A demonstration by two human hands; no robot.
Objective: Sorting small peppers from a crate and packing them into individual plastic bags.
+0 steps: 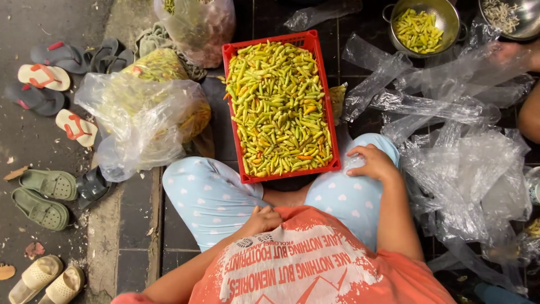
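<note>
A red plastic crate (313, 40) full of green, yellow and a few orange chili peppers (278, 107) rests on the floor between my knees. My right hand (373, 163) lies flat on my right knee, fingers apart, just beside the crate's near right corner and holding nothing. My left hand (262, 219) is curled into a loose fist against my lap, at the edge of my orange shirt, a little below the crate's near edge. Nothing shows in that fist.
A clear plastic bag of chilies (147, 115) lies at my left, another bag (198, 25) behind it. Crumpled clear plastic sheets (461, 152) cover the floor at right. A metal colander of chilies (424, 25) stands far right. Sandals (45, 79) are scattered at left. Another person's arm (529, 112) shows at the right edge.
</note>
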